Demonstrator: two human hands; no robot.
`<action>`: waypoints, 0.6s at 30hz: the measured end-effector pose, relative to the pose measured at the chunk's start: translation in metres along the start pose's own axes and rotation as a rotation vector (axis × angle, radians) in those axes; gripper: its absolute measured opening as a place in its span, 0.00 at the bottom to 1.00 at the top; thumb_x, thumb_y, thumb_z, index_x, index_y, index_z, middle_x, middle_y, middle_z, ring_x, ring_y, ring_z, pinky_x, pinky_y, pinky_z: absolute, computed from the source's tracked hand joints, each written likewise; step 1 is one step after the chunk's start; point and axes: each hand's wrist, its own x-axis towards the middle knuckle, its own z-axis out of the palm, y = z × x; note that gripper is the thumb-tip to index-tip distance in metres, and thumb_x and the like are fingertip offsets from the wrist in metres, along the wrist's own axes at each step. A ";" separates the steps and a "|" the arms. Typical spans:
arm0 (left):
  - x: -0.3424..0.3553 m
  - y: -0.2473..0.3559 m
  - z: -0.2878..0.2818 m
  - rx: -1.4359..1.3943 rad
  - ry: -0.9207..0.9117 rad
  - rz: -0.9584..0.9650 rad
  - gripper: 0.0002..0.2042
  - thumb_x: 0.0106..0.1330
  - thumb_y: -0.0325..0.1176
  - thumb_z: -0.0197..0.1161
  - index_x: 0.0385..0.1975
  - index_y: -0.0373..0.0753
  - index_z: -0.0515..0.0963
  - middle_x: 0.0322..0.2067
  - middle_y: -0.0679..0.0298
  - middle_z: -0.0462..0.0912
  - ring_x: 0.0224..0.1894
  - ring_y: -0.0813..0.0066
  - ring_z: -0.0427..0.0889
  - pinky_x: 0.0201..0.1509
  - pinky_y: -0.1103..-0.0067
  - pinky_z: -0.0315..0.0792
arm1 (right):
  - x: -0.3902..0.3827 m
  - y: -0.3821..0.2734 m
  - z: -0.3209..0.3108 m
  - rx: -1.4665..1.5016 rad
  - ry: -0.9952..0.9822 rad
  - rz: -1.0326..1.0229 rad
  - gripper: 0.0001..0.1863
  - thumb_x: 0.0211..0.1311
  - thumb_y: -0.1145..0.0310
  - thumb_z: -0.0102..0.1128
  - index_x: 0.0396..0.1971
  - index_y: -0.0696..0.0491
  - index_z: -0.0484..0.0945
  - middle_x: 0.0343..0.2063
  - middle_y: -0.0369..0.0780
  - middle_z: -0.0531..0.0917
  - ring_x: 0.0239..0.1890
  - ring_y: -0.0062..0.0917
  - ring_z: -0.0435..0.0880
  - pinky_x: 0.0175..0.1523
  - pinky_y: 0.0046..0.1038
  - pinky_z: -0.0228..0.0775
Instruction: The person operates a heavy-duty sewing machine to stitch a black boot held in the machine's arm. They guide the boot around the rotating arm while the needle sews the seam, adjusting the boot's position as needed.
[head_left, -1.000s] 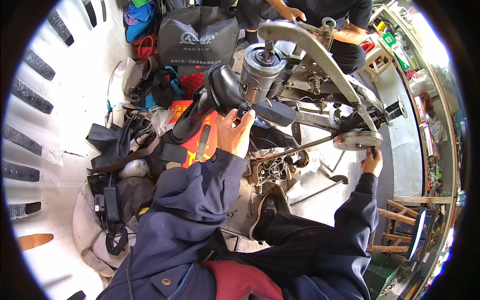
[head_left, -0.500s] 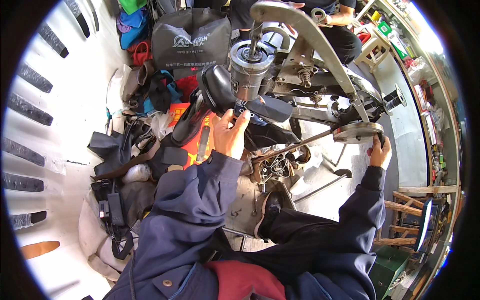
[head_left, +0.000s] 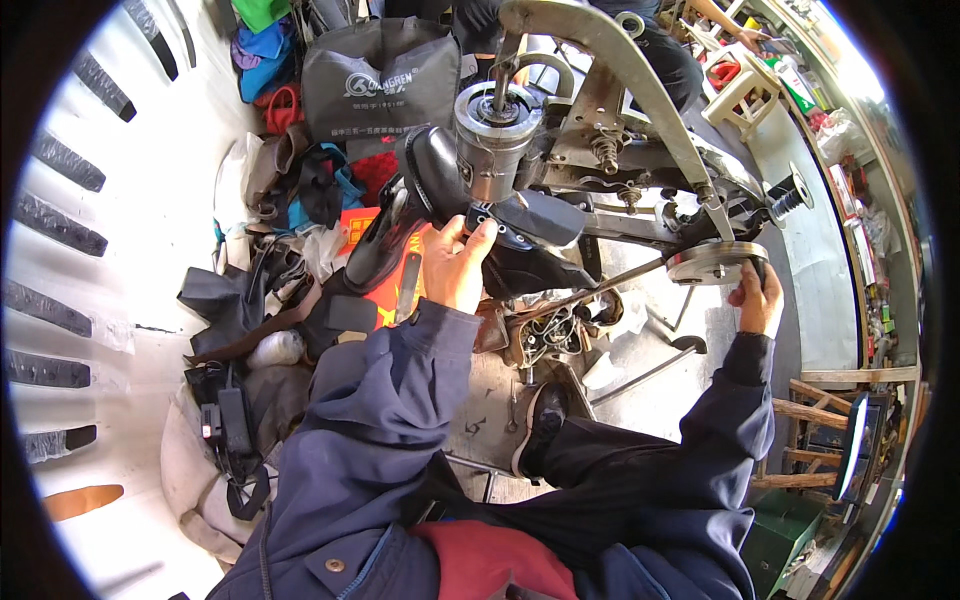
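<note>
My left hand is closed on a black leather shoe at the foot of a steel cylinder on a cast-metal sewing machine. My thumb and fingertips press at its laced part; the shoe's underside is hidden. On the right, my right hand grips the rim or handle of the machine's round handwheel; exactly which is hard to make out. A thread spool sits at the machine's right end.
Behind the machine are another person's dark-clad legs and a plastic stool. A dark bag and piled scraps crowd the left, beside a white wall. Wooden chair frames and cluttered shelves line the right.
The handwheel's handle and my right hand have risen, the hand shifting slightly right. The machine appears a little further left and up in view. The other person's arms have moved away toward the upper right.
</note>
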 end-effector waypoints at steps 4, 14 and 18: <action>0.002 0.006 -0.003 0.043 0.019 -0.080 0.06 0.65 0.33 0.65 0.32 0.37 0.78 0.28 0.77 0.76 0.30 0.92 0.67 0.35 0.89 0.61 | 0.008 0.067 -0.007 -0.354 0.187 0.257 0.06 0.65 0.70 0.60 0.32 0.57 0.77 0.17 0.37 0.77 0.12 0.19 0.71 0.18 0.27 0.63; 0.008 0.003 -0.009 -0.045 -0.047 -0.129 0.05 0.65 0.29 0.64 0.33 0.35 0.78 0.30 0.75 0.78 0.33 0.90 0.73 0.40 0.89 0.65 | -0.033 -0.011 0.049 0.012 -0.264 0.088 0.10 0.65 0.67 0.56 0.33 0.60 0.75 0.14 0.36 0.75 0.14 0.19 0.75 0.20 0.22 0.67; 0.009 0.004 -0.011 -0.001 -0.060 -0.104 0.05 0.65 0.31 0.64 0.32 0.36 0.78 0.30 0.75 0.78 0.33 0.90 0.71 0.39 0.88 0.65 | -0.004 -0.009 0.003 -0.137 0.092 -0.024 0.11 0.65 0.65 0.56 0.27 0.57 0.75 0.14 0.35 0.74 0.15 0.18 0.74 0.20 0.22 0.65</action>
